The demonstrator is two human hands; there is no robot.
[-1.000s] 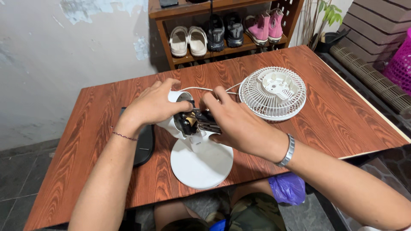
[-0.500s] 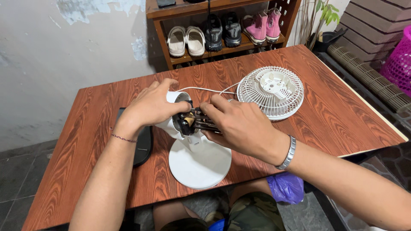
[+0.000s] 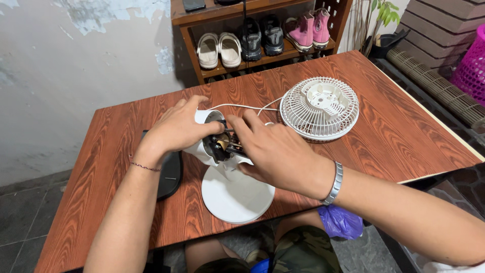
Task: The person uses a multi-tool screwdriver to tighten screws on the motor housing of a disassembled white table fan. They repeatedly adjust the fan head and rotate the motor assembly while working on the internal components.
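Since the earlier frames little has shifted — both hands stay bunched over the fan's motor head, the right one having crept a touch further across it, and the grille has kept its place.

Nearest, the round white base of the fan overhangs the bench's near edge, flat side down, so the stand carries the weight while the head is worked on. Just above it the right hand reaches in from the near right, fingers curled and closed around the front of the exposed motor — dark windings and a coppery part show between the fingers, though exactly what the fingertips pinch is hidden, perhaps the shaft. The left hand comes from the near left and wraps the white motor housing from above, fingers bent over it, apparently to steady it against the other hand's pull.

A flat black object lies partly under the left wrist, toward the bench's left side. Farther back, toward the right side, the white fan grille lies flat, well apart from the hands, and a white cord runs behind the housing toward it. Beyond the far edge stands a wooden shoe rack.
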